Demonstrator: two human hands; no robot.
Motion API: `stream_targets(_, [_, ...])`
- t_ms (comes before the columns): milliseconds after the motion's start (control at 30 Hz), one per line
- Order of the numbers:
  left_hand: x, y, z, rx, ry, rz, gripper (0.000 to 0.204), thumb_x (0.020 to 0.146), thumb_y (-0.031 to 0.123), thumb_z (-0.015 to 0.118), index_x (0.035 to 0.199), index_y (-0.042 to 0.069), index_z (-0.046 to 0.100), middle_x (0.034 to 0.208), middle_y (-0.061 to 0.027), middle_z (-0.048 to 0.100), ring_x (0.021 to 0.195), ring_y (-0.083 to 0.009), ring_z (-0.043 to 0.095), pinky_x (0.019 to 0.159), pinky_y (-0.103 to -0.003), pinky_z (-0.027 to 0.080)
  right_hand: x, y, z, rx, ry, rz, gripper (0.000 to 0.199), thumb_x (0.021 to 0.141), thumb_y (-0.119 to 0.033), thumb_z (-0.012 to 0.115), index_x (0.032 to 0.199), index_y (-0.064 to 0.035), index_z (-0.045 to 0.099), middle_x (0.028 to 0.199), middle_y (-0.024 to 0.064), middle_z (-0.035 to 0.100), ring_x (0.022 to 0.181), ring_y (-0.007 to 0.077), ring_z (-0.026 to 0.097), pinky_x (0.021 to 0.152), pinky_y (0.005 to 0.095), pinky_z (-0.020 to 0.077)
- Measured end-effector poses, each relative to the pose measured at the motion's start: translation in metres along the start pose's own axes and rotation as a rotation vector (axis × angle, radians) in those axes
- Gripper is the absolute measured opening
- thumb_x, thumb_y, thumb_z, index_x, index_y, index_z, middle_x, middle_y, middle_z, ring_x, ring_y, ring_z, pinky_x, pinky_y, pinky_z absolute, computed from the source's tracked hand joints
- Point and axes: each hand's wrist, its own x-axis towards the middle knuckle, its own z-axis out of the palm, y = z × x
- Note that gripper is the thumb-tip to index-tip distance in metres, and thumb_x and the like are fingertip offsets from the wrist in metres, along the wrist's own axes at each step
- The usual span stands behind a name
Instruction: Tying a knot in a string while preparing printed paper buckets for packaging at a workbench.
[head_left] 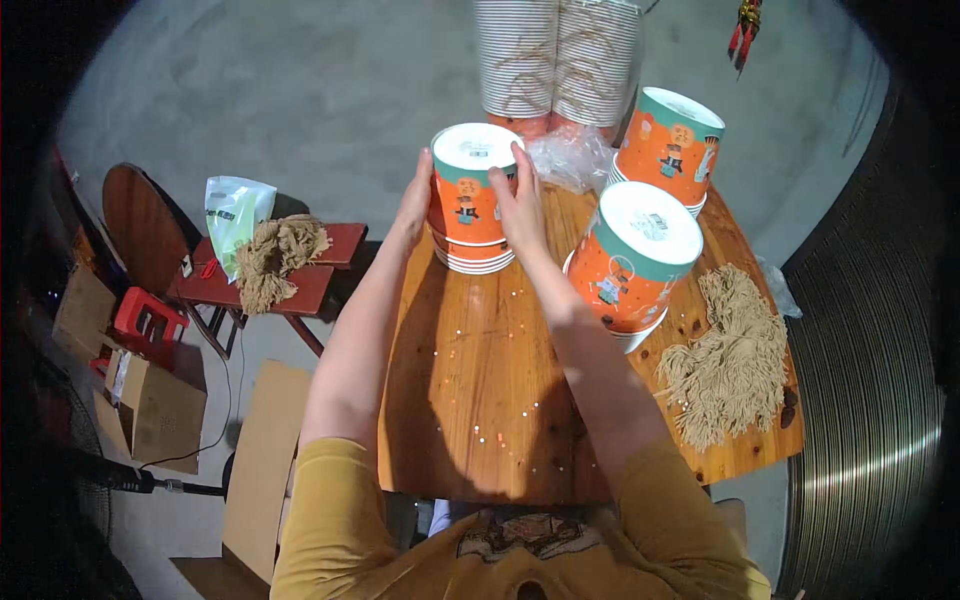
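The tabletop (480, 390) looks glossy wood, the tubs (466, 208) smooth paper, the string (735, 360) rough.

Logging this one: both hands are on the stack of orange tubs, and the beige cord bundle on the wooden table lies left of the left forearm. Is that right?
Not quite: the head view shows the beige cord bundle on the wooden table lying right of the right forearm. The rest stands.

The wooden table (470, 390) at centre frame carries orange bucket stacks (625, 285) toward the top, scattered pale bits, and tan yarn (735, 360) at right.
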Motion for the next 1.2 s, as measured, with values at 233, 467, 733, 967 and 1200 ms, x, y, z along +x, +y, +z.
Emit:
stream_targets(233, [-0.068,-0.026,-0.012,0.027,0.063,0.092,0.075,0.094,0.062,0.026,0.149,0.013,0.014,0.15,-0.0077,0.022,0.135,-0.0216,0.026,0.11,-0.038,0.019,-0.059,-0.04,-0.017,0.002,-0.133,0.08,0.057,0.094,-0.033,0.05,0.141,-0.0064,0.031,0.143,0.0206,0.029,0.126,0.0316,0.038,0.1,0.0362,0.0359])
stream_targets(467, [-0.115,-0.027,-0.003,-0.084,0.101,0.053,0.071,0.096,0.057,0.024,0.146,0.006,0.018,0.148,-0.0092,0.025,0.134,-0.021,0.028,0.11,-0.035,0.023,-0.099,-0.08,-0.047,-0.349,-0.328,0.075,0.071,0.088,-0.033,0.058,0.145,-0.0106,0.021,0.144,0.0319,0.021,0.12,0.0383,0.046,0.101,0.0414,0.0364])
stream_targets(733, [-0.142,-0.051,0.004,0.26,0.231,0.232,0.079,0.092,0.045,0.052,0.146,0.002,0.014,0.148,-0.0182,0.018,0.137,-0.0282,0.021,0.111,-0.039,0.02,-0.08,-0.124,-0.161,-1.085,-0.007,-0.483,0.034,0.079,-0.019,0.067,0.109,-0.0078,0.055,0.096,0.0081,0.056,0.09,0.0287,0.053,0.079,0.0408,0.0422])
stream_targets(967, [-0.174,-0.031,0.069,0.64,0.268,0.539,0.072,0.083,0.02,0.065,0.139,-0.002,0.025,0.138,-0.0238,0.033,0.13,-0.0372,0.032,0.108,-0.043,0.026,-0.067,-0.118,-0.196,-0.827,-0.152,-0.357,0.017,0.077,-0.012,0.067,0.09,-0.0066,0.057,0.089,0.0101,0.051,0.084,0.0298,0.049,0.076,0.0405,0.0413])
stream_targets(1200, [-0.203,-0.063,0.172,0.591,-0.027,0.466,0.105,0.072,0.035,0.076,0.144,-0.002,0.01,0.146,-0.0256,0.021,0.137,-0.0377,0.021,0.111,-0.047,0.019,-0.064,-0.118,-0.195,-0.71,-0.08,-0.446,0.016,0.073,-0.01,0.069,0.085,-0.0039,0.059,0.093,0.0129,0.05,0.089,0.0314,0.049,0.079,0.0406,0.042])
